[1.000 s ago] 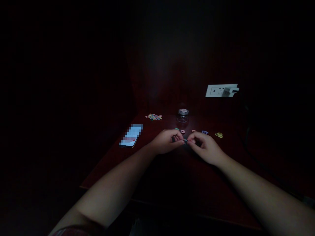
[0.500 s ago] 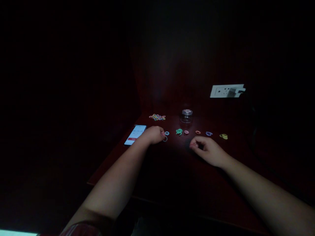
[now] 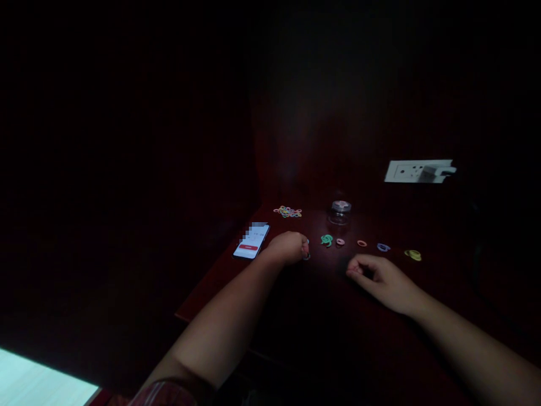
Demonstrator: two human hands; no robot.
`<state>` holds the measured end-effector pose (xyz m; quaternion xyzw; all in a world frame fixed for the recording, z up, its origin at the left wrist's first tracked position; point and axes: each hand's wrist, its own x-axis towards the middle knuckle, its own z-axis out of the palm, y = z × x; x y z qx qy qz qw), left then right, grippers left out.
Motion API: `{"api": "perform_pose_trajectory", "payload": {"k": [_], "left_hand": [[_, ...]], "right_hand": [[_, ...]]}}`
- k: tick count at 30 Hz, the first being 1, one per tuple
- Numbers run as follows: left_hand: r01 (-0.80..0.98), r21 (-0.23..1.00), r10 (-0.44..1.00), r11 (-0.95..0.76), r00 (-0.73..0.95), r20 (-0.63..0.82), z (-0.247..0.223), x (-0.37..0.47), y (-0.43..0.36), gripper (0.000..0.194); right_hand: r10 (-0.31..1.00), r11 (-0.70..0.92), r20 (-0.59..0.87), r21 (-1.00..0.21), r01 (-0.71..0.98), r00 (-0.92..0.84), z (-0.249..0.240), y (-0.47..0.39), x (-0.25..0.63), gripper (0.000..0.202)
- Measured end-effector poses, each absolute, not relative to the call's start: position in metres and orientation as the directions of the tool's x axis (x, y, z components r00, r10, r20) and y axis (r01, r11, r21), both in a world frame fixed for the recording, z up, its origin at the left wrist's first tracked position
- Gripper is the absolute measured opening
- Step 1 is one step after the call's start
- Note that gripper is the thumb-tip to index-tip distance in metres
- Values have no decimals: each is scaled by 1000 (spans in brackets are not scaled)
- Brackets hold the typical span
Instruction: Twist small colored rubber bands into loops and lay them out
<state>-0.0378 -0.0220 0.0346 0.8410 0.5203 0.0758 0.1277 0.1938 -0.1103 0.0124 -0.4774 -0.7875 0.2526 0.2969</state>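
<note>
My left hand is closed at the left of a row of small coloured bands, its fingertips on a pale blue band that is partly hidden. My right hand rests in front of the row, thumb and fingers pinched together; whatever they hold is too small to make out. Rightward from my left hand lie green bands, a pink band, an orange band, purple bands and yellow bands. A mixed pile of bands sits farther back.
A lit phone lies left of my left hand. Behind the row stands a clear lidded jar. On the wall at right is a white socket with a plug in it. The dark red table has its edge at left.
The whole view has shifted, so everything appears farther right and lower. My left hand now covers more of the blue bands. My right hand keeps its pinched shape.
</note>
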Motion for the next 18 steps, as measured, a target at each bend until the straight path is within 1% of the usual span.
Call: {"api": "perform_pose_trajectory", "payload": {"k": [12,18], "left_hand": [[863,295,900,-410,436,-25,29,-34,-21,14],[859,279,895,-430,447,4,31,-33,-24,15]], "right_hand": [[906,399,193,-686,608,-377,14,-111,194,27],[899,415,207,-682,602,-385,13,-111,194,26]]}}
